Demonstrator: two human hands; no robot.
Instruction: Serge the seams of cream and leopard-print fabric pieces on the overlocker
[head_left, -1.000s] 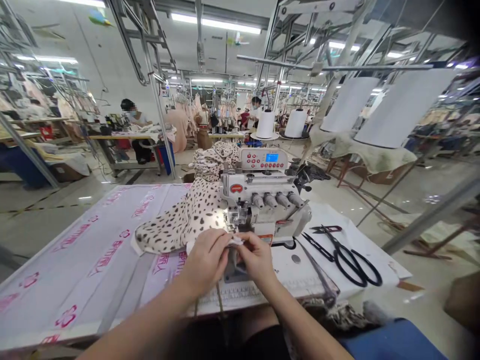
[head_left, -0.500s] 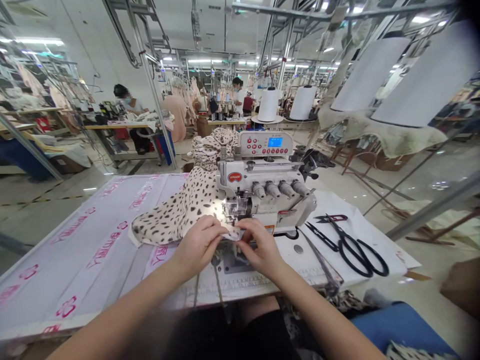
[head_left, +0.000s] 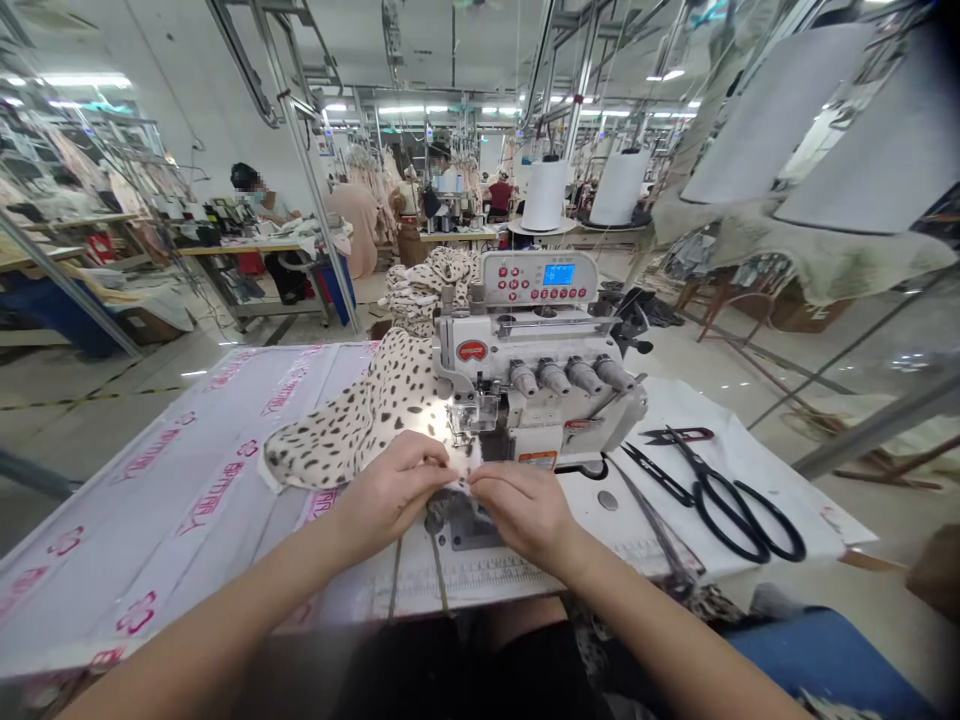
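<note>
Pale workshop wall (head_left: 217, 125) beyond; at the near edge of a white tabletop (head_left: 581, 512), pinching a cream, black-spotted soft fabric piece (head_left: 375, 400) with left hand (head_left: 397, 488) and right hand (head_left: 529, 508). Just past the grip, white metal overlock machine (head_left: 544, 345); leftward, most of the cloth, long axis toward the tabletop's left edge, nearer to left hand. Compared with half a second earlier, right fingers (head_left: 499, 482) bunched closer, more spotted face showing between hands.

The left hand (head_left: 391, 492) and right hand (head_left: 529, 508) pinch spotted fabric (head_left: 379, 410) at the sewing machine (head_left: 540, 360); scissors (head_left: 703, 468) lie right.
</note>
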